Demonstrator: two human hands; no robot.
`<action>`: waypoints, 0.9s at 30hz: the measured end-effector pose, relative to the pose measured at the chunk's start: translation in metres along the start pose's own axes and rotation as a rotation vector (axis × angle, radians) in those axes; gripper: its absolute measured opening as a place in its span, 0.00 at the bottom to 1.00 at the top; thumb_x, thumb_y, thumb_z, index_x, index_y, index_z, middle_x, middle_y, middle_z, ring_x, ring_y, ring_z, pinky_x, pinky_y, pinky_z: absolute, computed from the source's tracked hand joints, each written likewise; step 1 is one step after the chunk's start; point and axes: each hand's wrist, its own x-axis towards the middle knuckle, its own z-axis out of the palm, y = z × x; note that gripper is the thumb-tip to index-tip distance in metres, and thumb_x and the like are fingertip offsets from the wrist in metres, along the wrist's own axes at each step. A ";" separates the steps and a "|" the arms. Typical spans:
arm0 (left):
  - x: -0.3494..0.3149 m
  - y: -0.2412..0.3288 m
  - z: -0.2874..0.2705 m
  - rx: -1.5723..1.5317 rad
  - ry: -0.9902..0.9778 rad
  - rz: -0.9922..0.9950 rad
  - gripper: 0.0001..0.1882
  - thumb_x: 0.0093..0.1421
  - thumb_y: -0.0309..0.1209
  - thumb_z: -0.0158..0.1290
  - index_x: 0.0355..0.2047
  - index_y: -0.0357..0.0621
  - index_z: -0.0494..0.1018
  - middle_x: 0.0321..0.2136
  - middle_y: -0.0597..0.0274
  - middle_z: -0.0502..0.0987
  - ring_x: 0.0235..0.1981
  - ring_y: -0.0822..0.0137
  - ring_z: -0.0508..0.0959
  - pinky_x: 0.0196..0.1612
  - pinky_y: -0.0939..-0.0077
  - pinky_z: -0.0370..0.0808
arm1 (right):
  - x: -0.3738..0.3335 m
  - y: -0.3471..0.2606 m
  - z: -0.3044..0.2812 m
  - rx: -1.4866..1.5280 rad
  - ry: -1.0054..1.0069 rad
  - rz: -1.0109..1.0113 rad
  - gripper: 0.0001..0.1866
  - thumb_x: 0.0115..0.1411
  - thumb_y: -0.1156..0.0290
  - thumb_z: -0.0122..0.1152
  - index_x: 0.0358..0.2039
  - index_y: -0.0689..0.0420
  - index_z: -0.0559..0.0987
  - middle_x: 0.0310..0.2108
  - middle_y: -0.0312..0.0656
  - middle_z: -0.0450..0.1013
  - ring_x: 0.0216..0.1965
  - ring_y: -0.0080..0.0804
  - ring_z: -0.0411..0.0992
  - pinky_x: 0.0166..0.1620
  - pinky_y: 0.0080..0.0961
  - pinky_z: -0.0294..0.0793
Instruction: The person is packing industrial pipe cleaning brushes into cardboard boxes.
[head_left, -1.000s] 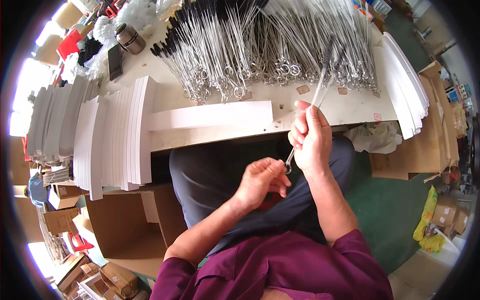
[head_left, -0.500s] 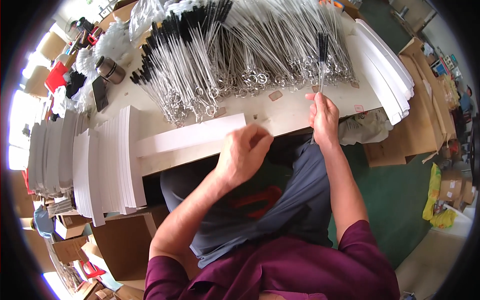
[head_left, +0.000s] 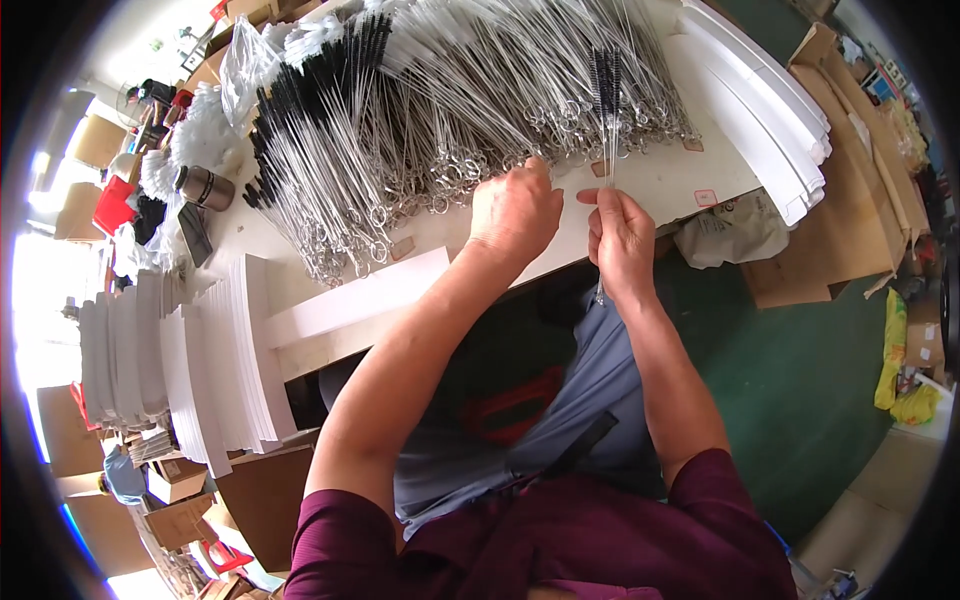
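Several thin wire brushes [head_left: 606, 85] with black bristles stand upright in my right hand [head_left: 624, 245], which is closed round their wire stems; their lower ends show below the palm. My left hand [head_left: 515, 212] reaches to the front edge of a big pile of wire brushes [head_left: 440, 110]. Its fingers are curled at the ring ends there, and whether they grip one of them is hidden. The pile's brushes have silvery stems with ring handles toward me, some with black bristles at the left, others pale at the top.
A long white strip [head_left: 360, 295] lies along the near edge of the table [head_left: 560, 240], beside stacked white strips [head_left: 225, 360] at the left. More white strips [head_left: 760, 110] lie at the right, by an open cardboard box [head_left: 850, 190]. A metal flask [head_left: 205, 187] and a phone [head_left: 194, 234] are at the left.
My left hand has moved forward and right, from above the table's near edge to the pile's ring ends. My right hand still holds its brushes, slightly further left in view.
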 end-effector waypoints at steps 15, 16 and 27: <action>-0.015 -0.003 0.017 -0.241 0.353 0.164 0.06 0.60 0.29 0.58 0.31 0.39 0.80 0.25 0.52 0.81 0.27 0.51 0.83 0.33 0.58 0.78 | -0.001 -0.001 0.000 0.027 -0.019 -0.005 0.20 0.77 0.59 0.50 0.37 0.63 0.81 0.17 0.23 0.58 0.18 0.11 0.53 0.21 0.17 0.51; -0.018 -0.002 0.013 -0.293 0.379 0.170 0.05 0.59 0.27 0.59 0.33 0.38 0.80 0.26 0.52 0.81 0.27 0.52 0.83 0.32 0.60 0.78 | 0.000 -0.001 0.000 0.018 -0.021 -0.003 0.20 0.77 0.59 0.50 0.37 0.63 0.81 0.17 0.23 0.58 0.18 0.11 0.53 0.21 0.17 0.51; -0.036 -0.025 0.011 -0.394 0.355 0.255 0.05 0.62 0.23 0.57 0.37 0.34 0.79 0.38 0.51 0.82 0.33 0.56 0.85 0.34 0.70 0.82 | 0.013 -0.011 0.012 -0.152 -0.061 -0.013 0.18 0.72 0.59 0.58 0.35 0.62 0.82 0.18 0.23 0.60 0.19 0.10 0.54 0.21 0.18 0.53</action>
